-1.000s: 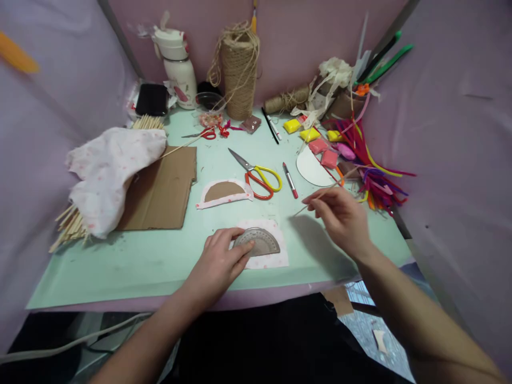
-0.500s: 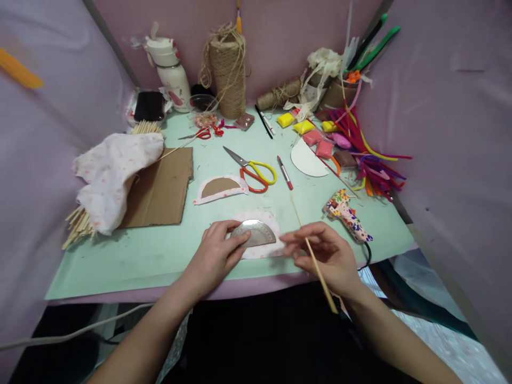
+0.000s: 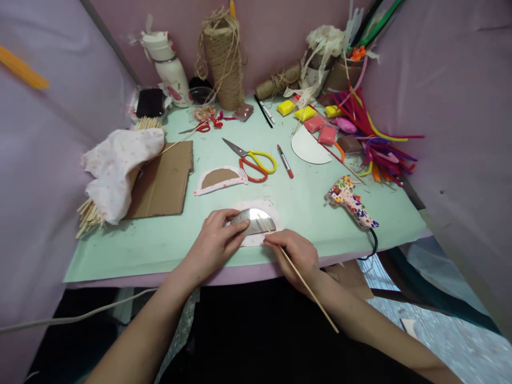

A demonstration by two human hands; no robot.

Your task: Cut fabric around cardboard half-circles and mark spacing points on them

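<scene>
A silvery half-round protractor (image 3: 262, 228) lies on a piece of pale fabric with pink spots (image 3: 256, 240) near the table's front edge. The thumb of my left hand (image 3: 216, 234) presses on its left end, with the fingers curled beside it. Between the pinched fingers of my right hand (image 3: 298, 253) is a thin bamboo skewer (image 3: 304, 282). Its upper tip reaches over the protractor; whether it touches cannot be told. Further back, a cardboard half circle (image 3: 218, 178) sits on similar fabric, with folded-over edges, beside open scissors (image 3: 250, 160).
A floral glue gun (image 3: 348, 202) with a black cord lies at the right. Left are a cardboard sheet (image 3: 164, 186), a cloth (image 3: 116, 165) and bundled skewers (image 3: 90, 216). A red marker (image 3: 285, 161), a white half disc (image 3: 308, 146) and a twine roll (image 3: 224, 66) stand or lie behind.
My right hand has moved left and closed its fingers on the skewer, bringing the tip over the protractor. My left hand stays on the protractor. The camera view has shifted slightly.
</scene>
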